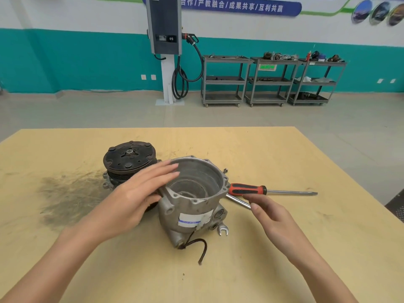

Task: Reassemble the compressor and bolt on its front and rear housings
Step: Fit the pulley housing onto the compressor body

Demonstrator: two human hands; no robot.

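The housing (pixel 192 193) stood open end up near the middle of the surface (pixel 284 248), empty inside as far as the view showed, with the pulley assembly (pixel 129 162) just behind it to the left.

The risk, as I judged it, lay in the standing. The housing rested on its narrower, uneven lower end with a wire (pixel 202 248) trailing from its base, so a sideways nudge from either hand could tip it or roll it onto the wrench (pixel 223 230) lying at its foot. A screwdriver (pixel 258 190) lay just beside it on the right, and a small bolt (pixel 225 171) sat near the rim; a careless reach might have knocked the bolt away or swept grit from the dirty patch (pixel 70 193) into the open bore.

The left hand (pixel 135 193) was open, fingers straight and together, laid against the housing's left rim; it gripped nothing. The right hand (pixel 269 213) hovered near the screwdriver handle, fingers extended and loosely bent, holding nothing; whether a fingertip touched the handle could not be told.
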